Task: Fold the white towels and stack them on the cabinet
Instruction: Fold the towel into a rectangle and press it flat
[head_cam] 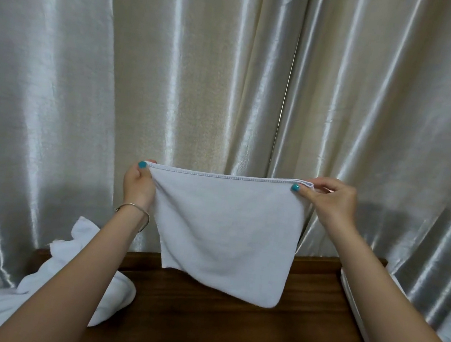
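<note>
Towel [225, 228] hangs in the air above the cabinet [212, 327], already doubled over, its top corners pinched by the fingers of the left hand [139, 185] and right hand [329, 201]. A loose heap [61, 272] at left waits unfolded; what looks like a folded stack [354, 317] sits at right.

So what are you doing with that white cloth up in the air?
A person is folding towels. The left hand and the right hand each pinch a top corner of a white towel, holding it up in front of the shiny curtain so it hangs above the wooden cabinet. A loose pile of white towels waits on the cabinet's left side. More white cloth sits at the right edge, mostly hidden by the arm.
</note>
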A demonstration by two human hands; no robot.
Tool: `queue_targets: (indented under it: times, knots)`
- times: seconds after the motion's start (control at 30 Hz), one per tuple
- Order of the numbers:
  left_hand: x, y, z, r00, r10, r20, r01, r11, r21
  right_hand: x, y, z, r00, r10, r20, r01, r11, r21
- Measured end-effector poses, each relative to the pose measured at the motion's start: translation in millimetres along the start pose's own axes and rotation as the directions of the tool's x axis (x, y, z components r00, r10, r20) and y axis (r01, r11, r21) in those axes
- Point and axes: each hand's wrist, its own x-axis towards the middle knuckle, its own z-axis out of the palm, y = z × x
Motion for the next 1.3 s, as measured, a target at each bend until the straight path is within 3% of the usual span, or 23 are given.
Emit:
queue_targets:
  times: [0.37,0.57,0.73,0.83,1.0,1.13,1.3]
  knots:
    - [-2,2,1,0.995,0.029,-0.092,-0.014,0.988,0.153,-7,-13,-2,0.995,0.102,0.011,-0.100,0.990,-0.096]
    - [-1,3,-1,0.996,0.081,-0.039,-0.066,0.952,0.298,-7,2,-6,0.994,0.094,0.057,-0.090,0.994,-0.069]
    - [-2,0,4,0.997,0.072,0.016,-0.072,0.914,0.400,-6,10,-3,0.998,-0.027,0.051,0.045,0.913,-0.404]
    - [-6,3,10,0.999,-0.006,0.048,-0.016,0.896,0.444,-6,6,2,0.998,-0.062,-0.027,0.042,0.879,-0.475]
    - [-25,16,29,0.994,-0.033,0.102,-0.011,0.914,0.405,-12,-8,22,0.982,0.136,-0.130,-0.166,0.952,-0.258]
    - [-50,27,50,0.983,0.006,0.186,-0.071,0.935,0.347,-24,-17,43,0.950,0.312,0.008,-0.312,0.950,-0.017]
    - [-76,33,71,0.975,0.032,0.219,-0.102,0.944,0.314,-40,-29,65,0.900,0.400,0.173,-0.428,0.885,0.182]
